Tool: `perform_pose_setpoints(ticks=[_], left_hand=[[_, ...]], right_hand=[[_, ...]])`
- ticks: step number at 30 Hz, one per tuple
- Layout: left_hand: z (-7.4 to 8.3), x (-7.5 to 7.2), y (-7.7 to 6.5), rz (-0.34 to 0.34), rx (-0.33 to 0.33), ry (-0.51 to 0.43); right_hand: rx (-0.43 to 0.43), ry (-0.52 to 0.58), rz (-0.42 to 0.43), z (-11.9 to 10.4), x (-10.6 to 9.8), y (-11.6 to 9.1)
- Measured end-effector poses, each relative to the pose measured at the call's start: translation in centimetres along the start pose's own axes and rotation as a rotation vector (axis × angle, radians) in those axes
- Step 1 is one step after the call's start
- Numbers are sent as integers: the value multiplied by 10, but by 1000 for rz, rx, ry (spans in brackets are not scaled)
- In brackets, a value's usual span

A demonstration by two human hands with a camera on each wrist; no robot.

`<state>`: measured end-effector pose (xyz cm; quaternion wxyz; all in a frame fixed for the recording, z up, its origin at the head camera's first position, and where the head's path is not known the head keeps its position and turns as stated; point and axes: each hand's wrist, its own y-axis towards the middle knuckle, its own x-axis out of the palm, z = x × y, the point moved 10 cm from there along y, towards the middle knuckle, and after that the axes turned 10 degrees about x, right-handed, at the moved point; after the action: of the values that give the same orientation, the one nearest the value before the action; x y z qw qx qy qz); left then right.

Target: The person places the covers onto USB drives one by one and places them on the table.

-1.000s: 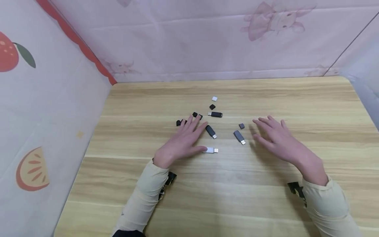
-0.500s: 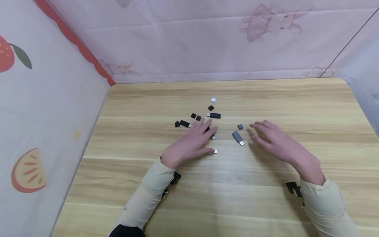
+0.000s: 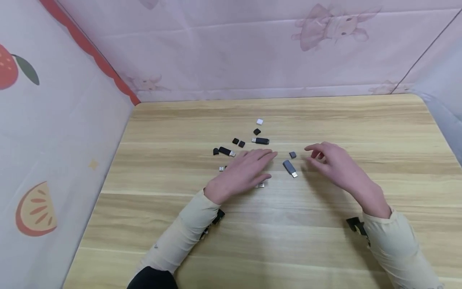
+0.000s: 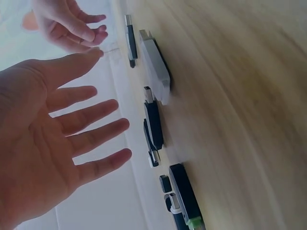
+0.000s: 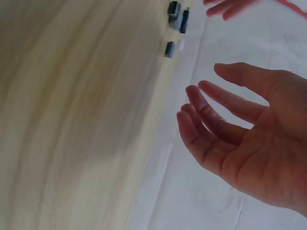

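My left hand point(image 3: 243, 173) hovers over the middle of the table, fingers spread and holding nothing; in the left wrist view, the hand point(image 4: 62, 129) is apart from the USB sticks. Under it, a white USB stick point(image 4: 156, 69) and a black one point(image 4: 153, 122) are partly hidden in the head view. My right hand point(image 3: 337, 168) hangs in the air with loosely curled fingers, nothing in them. Nearest to it lie a blue-grey USB stick point(image 3: 289, 166) and its cap point(image 3: 292, 154). Beyond the left fingers lie two black USB sticks, one right point(image 3: 262, 141), one left point(image 3: 225, 151).
Several loose caps lie towards the back: a white cap point(image 3: 260, 121), a black cap point(image 3: 257, 131) and more black caps point(image 3: 235, 141). A USB stick with a green plug point(image 4: 194, 223) shows in the left wrist view. Patterned cloth point(image 3: 231, 52) borders the wooden table point(image 3: 306, 233).
My left hand has moved to the right across the USB sticks, uncovering those on the left and covering the middle ones. My right hand's fingers have curled a little more.
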<state>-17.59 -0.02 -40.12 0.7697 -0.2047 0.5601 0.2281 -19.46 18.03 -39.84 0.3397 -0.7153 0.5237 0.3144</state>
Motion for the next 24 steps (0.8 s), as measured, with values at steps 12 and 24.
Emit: perform_pose_setpoints(ticks=[12,24], left_hand=[[-5,1,16,2,44,23],[10,14,39,-82,111,77]], right_hand=[[-24,6,-61,6,12,20],[-11,11,-139,7,24,32]])
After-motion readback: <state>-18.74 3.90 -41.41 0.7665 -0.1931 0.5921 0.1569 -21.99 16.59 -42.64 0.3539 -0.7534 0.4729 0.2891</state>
